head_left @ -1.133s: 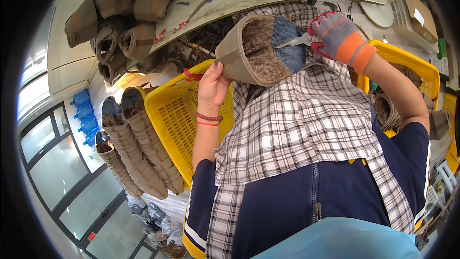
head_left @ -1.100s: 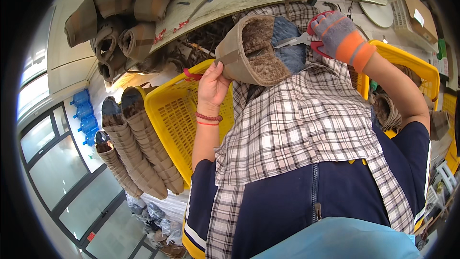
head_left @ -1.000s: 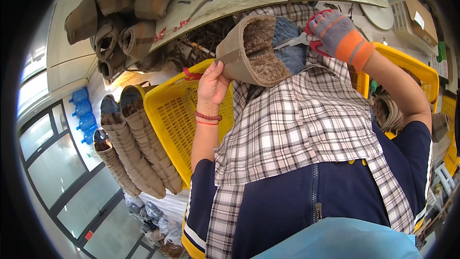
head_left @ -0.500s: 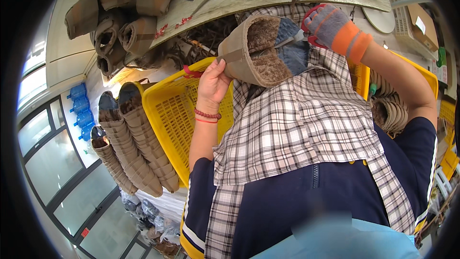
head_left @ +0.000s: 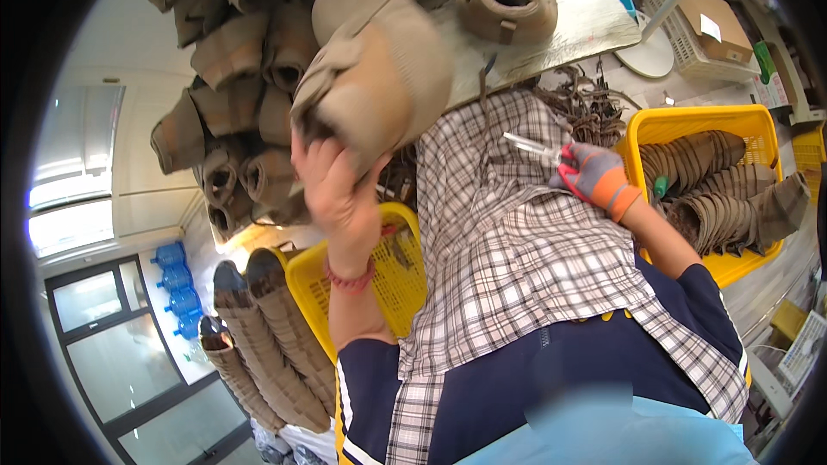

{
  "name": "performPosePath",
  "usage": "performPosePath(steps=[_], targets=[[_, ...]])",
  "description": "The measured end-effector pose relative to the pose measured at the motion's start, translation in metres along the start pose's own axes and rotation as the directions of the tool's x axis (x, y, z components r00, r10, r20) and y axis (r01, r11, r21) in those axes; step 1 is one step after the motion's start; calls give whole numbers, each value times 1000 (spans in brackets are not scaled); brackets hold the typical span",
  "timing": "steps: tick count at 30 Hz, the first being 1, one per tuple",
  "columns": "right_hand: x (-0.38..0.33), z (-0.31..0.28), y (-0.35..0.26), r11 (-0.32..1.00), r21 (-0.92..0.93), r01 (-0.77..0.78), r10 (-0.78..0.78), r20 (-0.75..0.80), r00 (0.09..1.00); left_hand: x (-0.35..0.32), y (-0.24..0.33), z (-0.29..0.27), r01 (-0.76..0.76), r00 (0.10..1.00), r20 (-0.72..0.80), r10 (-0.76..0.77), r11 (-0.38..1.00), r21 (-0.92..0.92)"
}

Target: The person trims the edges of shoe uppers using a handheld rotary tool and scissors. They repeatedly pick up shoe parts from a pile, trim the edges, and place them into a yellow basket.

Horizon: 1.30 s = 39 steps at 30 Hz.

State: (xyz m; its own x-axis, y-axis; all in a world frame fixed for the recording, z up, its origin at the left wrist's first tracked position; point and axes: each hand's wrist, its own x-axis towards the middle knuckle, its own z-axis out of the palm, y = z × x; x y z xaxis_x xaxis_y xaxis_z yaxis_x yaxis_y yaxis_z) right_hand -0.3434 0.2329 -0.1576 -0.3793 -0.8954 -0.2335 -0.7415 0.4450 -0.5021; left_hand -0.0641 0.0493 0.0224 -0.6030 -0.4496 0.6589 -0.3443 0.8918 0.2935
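A brown boot upper, smeared by motion, is up in front of the pile at the left of the table. My bare left hand grips its lower end, fingers partly hidden behind the edge. At my right, over the checked apron, my gloved right hand is closed round the red handles of a pair of scissors. The blades point left, slightly parted, with nothing between them.
More uppers are heaped on the table; one upper stands apart. A yellow basket is at my left beside stacked uppers. Another yellow basket at right holds nested uppers. Dark strips hang below the table edge.
My left hand has lifted a boot upper from over my lap up toward the table pile. The scissors have come away from its lining, and my right hand has dropped lower. The view has shifted.
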Motion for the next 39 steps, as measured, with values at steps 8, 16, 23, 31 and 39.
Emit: performPosePath(steps=[8, 16, 23, 31, 39], targets=[[-9, 10, -12, 999, 31, 17, -14, -101, 995, 140, 4, 161, -378, 916, 236, 325, 895, 235], [-7, 18, -1, 990, 140, 1, 16, -119, 993, 186, 13, 184, -381, 890, 299, 344, 921, 75], [-6, 22, 2, 991, 134, -3, 18, -112, 994, 193, 12, 198, -261, 811, 562, 167, 961, 92], [3, 38, 9, 993, 120, 9, 13, -180, 984, 187, 3, 220, -287, 750, 654, 99, 939, 187], [7, 39, 10, 997, 5, -83, 83, -97, 992, 154, -28, 171, -196, 966, 143, 214, 972, -129]])
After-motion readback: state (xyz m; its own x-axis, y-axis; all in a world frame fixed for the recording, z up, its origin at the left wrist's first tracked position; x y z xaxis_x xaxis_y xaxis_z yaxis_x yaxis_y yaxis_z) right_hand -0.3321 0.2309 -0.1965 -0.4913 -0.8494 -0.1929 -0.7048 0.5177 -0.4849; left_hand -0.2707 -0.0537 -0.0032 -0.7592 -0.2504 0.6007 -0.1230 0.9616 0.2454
